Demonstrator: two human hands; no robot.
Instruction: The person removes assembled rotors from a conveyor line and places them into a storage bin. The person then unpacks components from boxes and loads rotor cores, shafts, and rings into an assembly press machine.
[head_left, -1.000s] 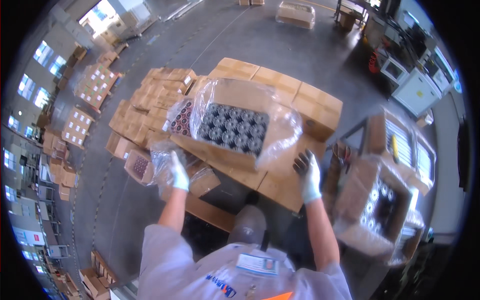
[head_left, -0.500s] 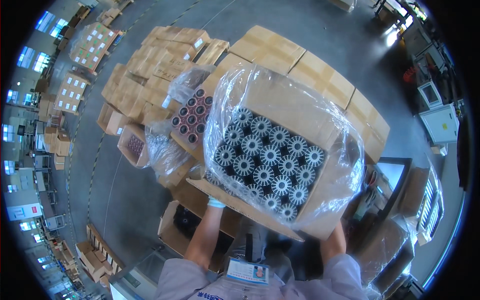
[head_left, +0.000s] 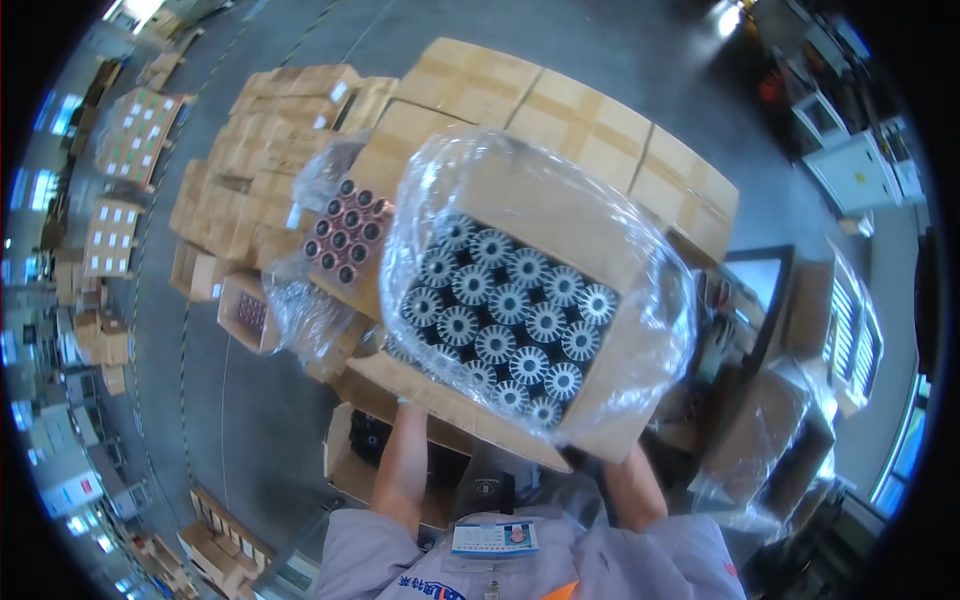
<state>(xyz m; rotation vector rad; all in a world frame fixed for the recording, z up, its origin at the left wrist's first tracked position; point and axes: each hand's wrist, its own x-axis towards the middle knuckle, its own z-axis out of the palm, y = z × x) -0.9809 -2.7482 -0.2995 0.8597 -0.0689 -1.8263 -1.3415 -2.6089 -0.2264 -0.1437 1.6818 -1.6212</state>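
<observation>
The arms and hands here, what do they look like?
The left sleeve and right sleeve are short, loose and pale greyish-lavender; the forearms below are bare. The open carton hides the hands, so I cannot describe any gloves.

The box (head_left: 455, 412) is brown cardboard, open at the top, sitting askew in the middle of the view, its near edge slanting down toward the right. A clear, crinkled liner (head_left: 674, 290) spills out over its sides, loose and shiny, spread widest to the right. Inside, silvery gears (head_left: 495, 343) stand in close, slanting rows, their round toothed faces up and dark gaps between them; film veils those along the near left side.
</observation>
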